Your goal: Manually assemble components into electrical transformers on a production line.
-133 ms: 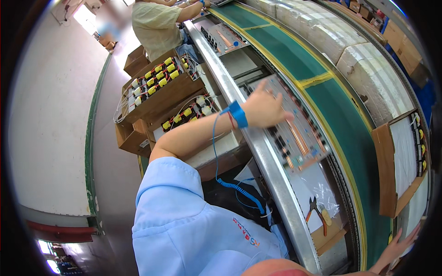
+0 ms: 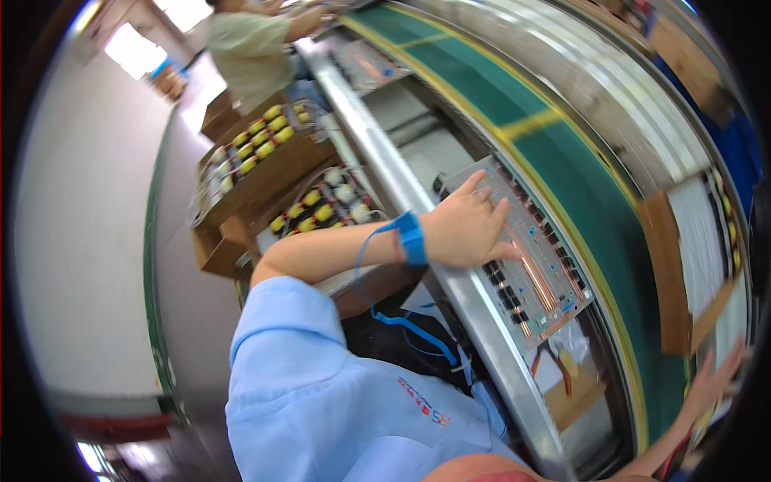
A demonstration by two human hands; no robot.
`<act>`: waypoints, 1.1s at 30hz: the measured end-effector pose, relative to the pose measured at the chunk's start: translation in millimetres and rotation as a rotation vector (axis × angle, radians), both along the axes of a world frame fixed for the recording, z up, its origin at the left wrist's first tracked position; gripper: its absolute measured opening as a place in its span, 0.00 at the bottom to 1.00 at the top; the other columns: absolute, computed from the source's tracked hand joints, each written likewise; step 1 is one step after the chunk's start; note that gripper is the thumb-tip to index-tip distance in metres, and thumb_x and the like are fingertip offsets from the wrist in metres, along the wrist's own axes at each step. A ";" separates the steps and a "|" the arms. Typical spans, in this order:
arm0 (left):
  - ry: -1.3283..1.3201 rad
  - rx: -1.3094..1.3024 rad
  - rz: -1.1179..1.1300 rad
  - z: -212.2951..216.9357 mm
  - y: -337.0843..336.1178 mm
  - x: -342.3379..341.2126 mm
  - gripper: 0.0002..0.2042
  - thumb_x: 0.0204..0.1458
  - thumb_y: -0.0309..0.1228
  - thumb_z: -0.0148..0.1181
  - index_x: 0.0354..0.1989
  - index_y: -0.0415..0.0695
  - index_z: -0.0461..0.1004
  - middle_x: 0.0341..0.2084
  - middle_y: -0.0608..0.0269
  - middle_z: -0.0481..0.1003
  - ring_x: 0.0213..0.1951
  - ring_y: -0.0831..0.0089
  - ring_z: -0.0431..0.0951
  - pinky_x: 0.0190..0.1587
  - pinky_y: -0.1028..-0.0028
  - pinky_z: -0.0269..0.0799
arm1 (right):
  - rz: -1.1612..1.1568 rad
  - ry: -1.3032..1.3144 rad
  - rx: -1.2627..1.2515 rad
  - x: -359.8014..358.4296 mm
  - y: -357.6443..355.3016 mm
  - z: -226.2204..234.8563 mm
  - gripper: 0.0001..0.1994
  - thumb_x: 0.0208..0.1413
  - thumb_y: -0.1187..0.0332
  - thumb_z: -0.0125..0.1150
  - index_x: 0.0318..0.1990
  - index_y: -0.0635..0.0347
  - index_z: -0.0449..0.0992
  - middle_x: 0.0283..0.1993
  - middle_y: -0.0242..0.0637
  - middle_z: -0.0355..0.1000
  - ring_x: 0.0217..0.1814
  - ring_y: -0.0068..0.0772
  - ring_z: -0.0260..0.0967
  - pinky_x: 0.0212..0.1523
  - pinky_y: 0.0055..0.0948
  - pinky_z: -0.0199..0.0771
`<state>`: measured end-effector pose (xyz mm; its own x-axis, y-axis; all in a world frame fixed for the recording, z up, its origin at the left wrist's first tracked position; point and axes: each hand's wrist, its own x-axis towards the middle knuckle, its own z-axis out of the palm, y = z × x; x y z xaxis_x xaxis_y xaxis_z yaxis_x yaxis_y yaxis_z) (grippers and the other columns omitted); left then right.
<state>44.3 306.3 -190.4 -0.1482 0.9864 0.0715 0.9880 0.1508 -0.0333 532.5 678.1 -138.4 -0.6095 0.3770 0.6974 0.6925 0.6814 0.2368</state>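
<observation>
My left hand [image 2: 466, 225], with a blue strap [image 2: 410, 238] around its wrist, lies with fingers spread over a long circuit board [image 2: 542, 261]. It appears to touch the board's surface. Black components line both long sides of the board, and copper-coloured strips run along its middle. Far to the right, my right hand [image 2: 715, 381] is stretched out, its fingers apart and a little blurred. It is beside an open carton [image 2: 671, 273] holding white sheeting and yellow-and-black parts. What lies under the right palm is hidden.
Cutting pliers [image 2: 554, 369] with orange handles lie just beyond the board's near end. A metal rail [image 2: 482, 321] runs along my side, and a green conveyor belt [image 2: 578, 173] along the other. Cartons of yellow-topped parts [image 2: 261, 157] stand left. Another person [image 2: 249, 56] works farther up.
The circuit board has slid nearer along the line, toward the pliers, with my left hand on it. My right hand has come further into view at the right. The whole view has shifted slightly.
</observation>
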 end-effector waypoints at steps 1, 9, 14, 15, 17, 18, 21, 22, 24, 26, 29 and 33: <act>-0.016 0.071 -0.131 1.5 2.4 17.8 0.40 0.59 0.59 0.43 0.54 0.24 0.66 0.40 0.38 0.76 0.55 0.50 0.71 0.69 0.50 0.46 | 0.019 0.052 -0.041 -18.1 -1.0 4.0 0.29 0.63 0.60 0.55 0.69 0.58 0.57 0.72 0.45 0.55 0.74 0.47 0.50 0.72 0.42 0.49; -0.064 -0.034 -0.532 14.4 15.7 85.8 0.40 0.56 0.59 0.47 0.57 0.26 0.65 0.46 0.42 0.75 0.58 0.52 0.70 0.69 0.51 0.43 | -0.312 0.175 -0.495 -152.6 29.0 -10.0 0.45 0.52 0.42 0.63 0.69 0.61 0.53 0.61 0.60 0.65 0.62 0.57 0.64 0.62 0.42 0.64; -0.232 0.241 -0.528 56.8 69.4 67.2 0.31 0.52 0.45 0.62 0.60 0.39 0.67 0.47 0.51 0.76 0.56 0.60 0.73 0.67 0.53 0.50 | -0.293 0.329 -0.775 -157.5 47.5 -29.1 0.43 0.50 0.47 0.66 0.67 0.66 0.56 0.54 0.55 0.70 0.55 0.46 0.70 0.54 0.38 0.70; -0.175 0.393 -0.491 49.1 88.6 49.7 0.30 0.52 0.44 0.63 0.59 0.39 0.67 0.45 0.52 0.76 0.53 0.59 0.74 0.65 0.54 0.53 | -0.215 0.517 -1.117 -165.1 40.6 -35.8 0.38 0.49 0.54 0.66 0.64 0.65 0.59 0.50 0.49 0.70 0.51 0.41 0.70 0.51 0.36 0.71; -0.194 0.536 -0.349 55.5 130.9 25.2 0.27 0.52 0.42 0.64 0.58 0.42 0.68 0.46 0.55 0.74 0.50 0.59 0.74 0.61 0.56 0.58 | -0.147 0.689 -1.461 -160.5 32.9 -34.6 0.33 0.48 0.61 0.66 0.61 0.65 0.62 0.46 0.44 0.70 0.47 0.36 0.69 0.47 0.33 0.72; -0.294 0.590 -0.283 54.8 146.9 10.2 0.28 0.54 0.44 0.62 0.60 0.41 0.67 0.49 0.52 0.72 0.50 0.59 0.74 0.60 0.58 0.60 | -0.063 0.810 -1.527 -163.4 31.1 -37.7 0.30 0.45 0.68 0.64 0.57 0.64 0.64 0.43 0.40 0.68 0.44 0.34 0.68 0.45 0.32 0.72; -0.888 0.499 -0.144 45.4 192.2 -21.9 0.31 0.56 0.47 0.60 0.63 0.40 0.63 0.52 0.52 0.71 0.54 0.60 0.72 0.59 0.60 0.61 | 0.084 0.981 -1.545 -174.7 15.8 -49.2 0.29 0.39 0.76 0.60 0.56 0.63 0.66 0.43 0.36 0.67 0.42 0.31 0.67 0.45 0.30 0.71; -1.110 0.357 -0.053 50.1 199.2 -23.5 0.32 0.58 0.48 0.58 0.66 0.43 0.60 0.56 0.54 0.68 0.55 0.64 0.70 0.58 0.63 0.62 | 0.147 1.031 -1.502 -176.4 9.6 -50.4 0.31 0.37 0.78 0.59 0.57 0.64 0.66 0.44 0.36 0.68 0.43 0.30 0.67 0.45 0.29 0.71; -1.475 0.046 0.018 58.3 202.5 -27.5 0.36 0.60 0.49 0.56 0.70 0.43 0.52 0.61 0.57 0.64 0.59 0.71 0.64 0.58 0.67 0.61 | 0.207 1.025 -1.481 -175.2 6.1 -52.4 0.33 0.37 0.78 0.59 0.59 0.64 0.65 0.45 0.36 0.68 0.44 0.30 0.67 0.46 0.28 0.71; -1.462 0.012 -0.013 51.7 199.5 -28.2 0.38 0.58 0.50 0.58 0.70 0.41 0.51 0.60 0.53 0.64 0.60 0.67 0.64 0.60 0.65 0.60 | 0.250 0.998 -1.475 -175.1 -1.4 -50.4 0.37 0.36 0.79 0.58 0.63 0.65 0.63 0.47 0.37 0.68 0.44 0.30 0.67 0.47 0.27 0.70; -1.352 -0.029 -0.008 49.0 199.2 -31.2 0.42 0.56 0.50 0.60 0.70 0.37 0.48 0.55 0.53 0.67 0.56 0.67 0.67 0.59 0.64 0.62 | 0.280 0.940 -1.385 -196.9 5.4 -64.8 0.37 0.35 0.79 0.58 0.62 0.66 0.65 0.46 0.37 0.69 0.44 0.29 0.67 0.45 0.25 0.69; -1.297 -0.126 -0.017 58.3 216.8 -56.8 0.46 0.56 0.50 0.61 0.71 0.32 0.42 0.51 0.52 0.68 0.51 0.67 0.71 0.56 0.68 0.66 | 0.274 1.089 -1.429 -232.7 23.7 -60.7 0.36 0.34 0.79 0.58 0.60 0.69 0.67 0.42 0.38 0.71 0.39 0.27 0.68 0.41 0.24 0.69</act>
